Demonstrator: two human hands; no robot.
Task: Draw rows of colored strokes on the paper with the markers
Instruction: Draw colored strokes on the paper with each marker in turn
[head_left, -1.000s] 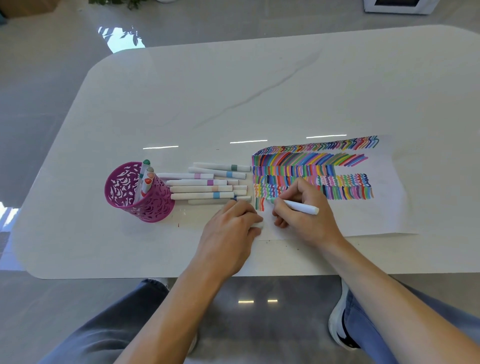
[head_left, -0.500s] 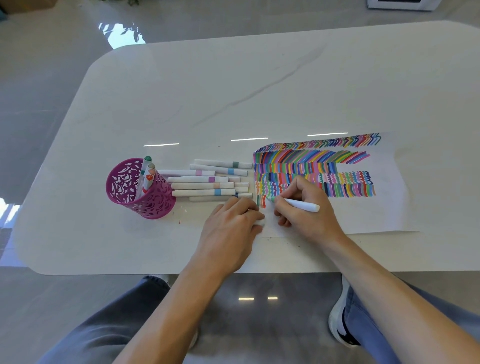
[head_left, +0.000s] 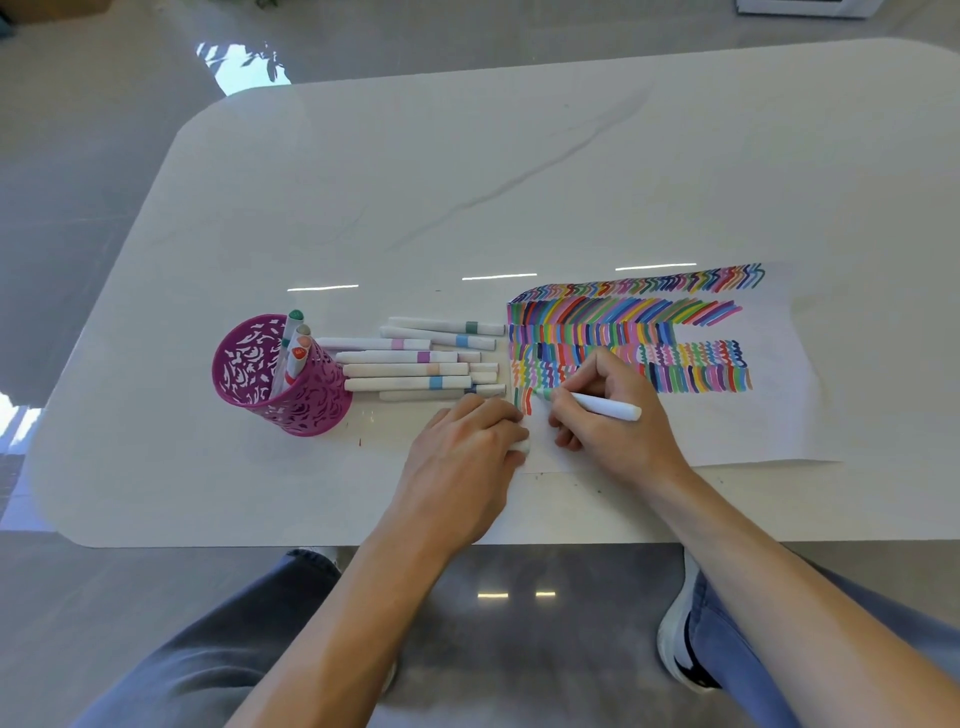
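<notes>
A new bottom row is being started: the right hand (head_left: 615, 421) has its grip clamped on a white marker (head_left: 597, 406), tip on the paper (head_left: 727, 431) just ahead of the fingertips, beside two short strokes (head_left: 528, 404). Next, likely a short pull toward the grip, then a shift rightward. Just left, the left hand (head_left: 465, 460) rests at the paper's edge, its grip curled round what looks like a white cap (head_left: 520, 446).
</notes>
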